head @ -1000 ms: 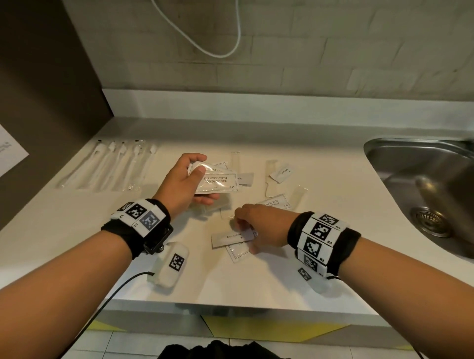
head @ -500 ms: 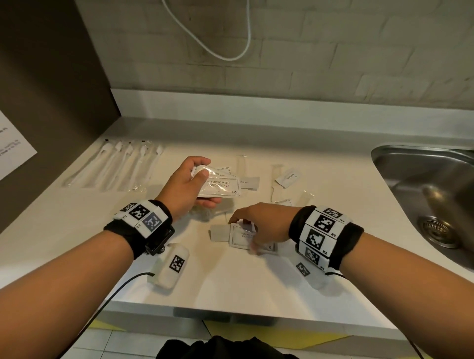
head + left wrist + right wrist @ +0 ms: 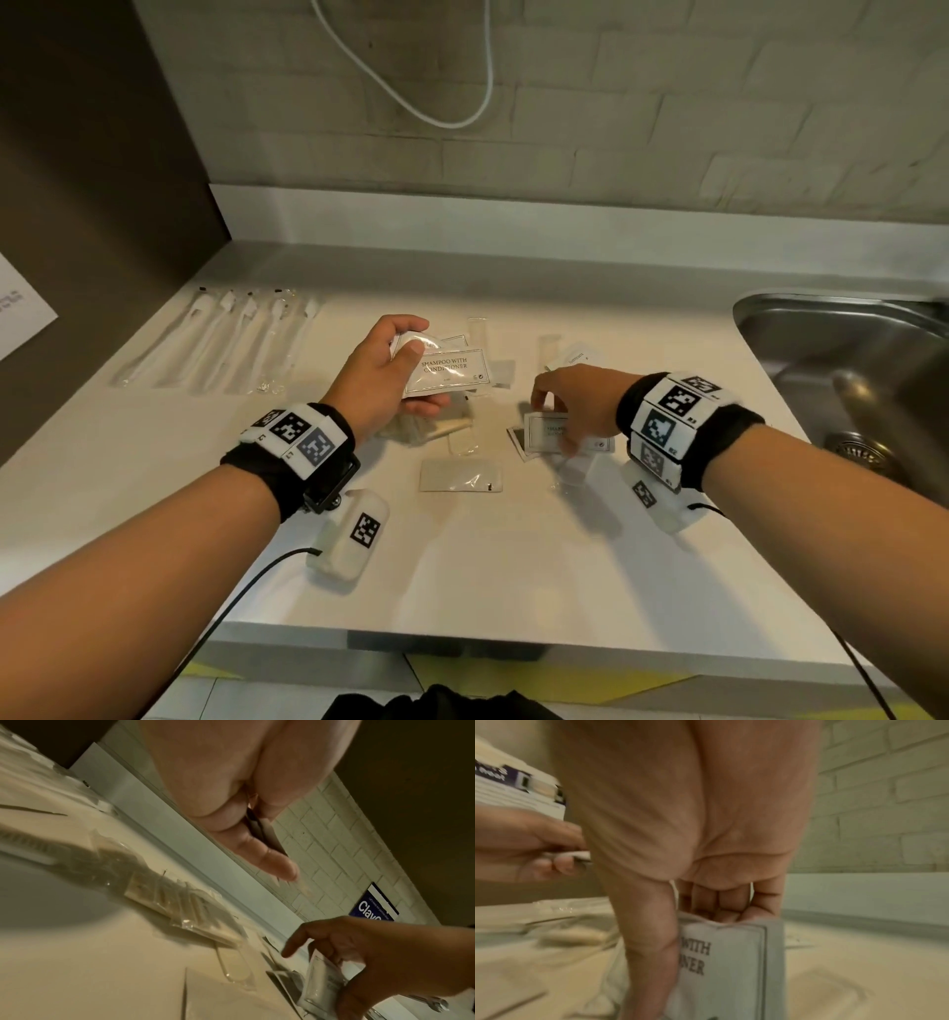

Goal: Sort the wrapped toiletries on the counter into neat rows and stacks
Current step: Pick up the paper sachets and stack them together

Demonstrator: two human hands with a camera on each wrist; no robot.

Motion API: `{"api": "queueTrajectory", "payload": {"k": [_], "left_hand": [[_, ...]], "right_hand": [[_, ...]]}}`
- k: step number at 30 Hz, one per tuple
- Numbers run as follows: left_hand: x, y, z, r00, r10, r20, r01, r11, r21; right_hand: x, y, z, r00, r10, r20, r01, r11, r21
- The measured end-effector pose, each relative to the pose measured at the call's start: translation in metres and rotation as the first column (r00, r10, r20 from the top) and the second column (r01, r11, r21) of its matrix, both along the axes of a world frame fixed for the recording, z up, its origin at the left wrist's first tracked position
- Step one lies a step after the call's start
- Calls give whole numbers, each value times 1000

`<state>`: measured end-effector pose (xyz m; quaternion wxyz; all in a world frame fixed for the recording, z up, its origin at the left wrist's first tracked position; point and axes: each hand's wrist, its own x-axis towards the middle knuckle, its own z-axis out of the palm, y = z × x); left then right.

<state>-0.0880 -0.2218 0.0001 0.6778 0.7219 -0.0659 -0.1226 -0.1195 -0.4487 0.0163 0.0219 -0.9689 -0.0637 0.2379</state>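
Our left hand gripped a small stack of sachets at frame centre; our right hand pinched another sachet, seemingly lifting it; the toothbrushes lay rowed upper left; several packets remained loose on the counter.

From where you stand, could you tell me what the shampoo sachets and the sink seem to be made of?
Shampoo sachets: apparently thin plastic film, white and slightly glossy; it creases and catches light in the left hand.
Sink: likely stainless steel, brushed grey with soft reflections.
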Motion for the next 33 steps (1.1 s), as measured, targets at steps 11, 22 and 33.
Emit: {"api": "queueTrajectory", "payload": {"k": [11, 22, 33], "left_hand": [[2, -2, -2, 999, -8, 34, 7, 999, 43], [-3, -5, -1, 998, 9, 69, -17, 993, 114], [-4, 3, 10, 993, -111, 39, 107, 990, 89]], "right_hand": [[3, 0, -14, 990, 52, 133, -45, 998, -53], [15, 34, 31, 969, -32, 243, -115, 815, 567], [21, 59, 12, 916, -31, 401, -159, 888, 432]]}}
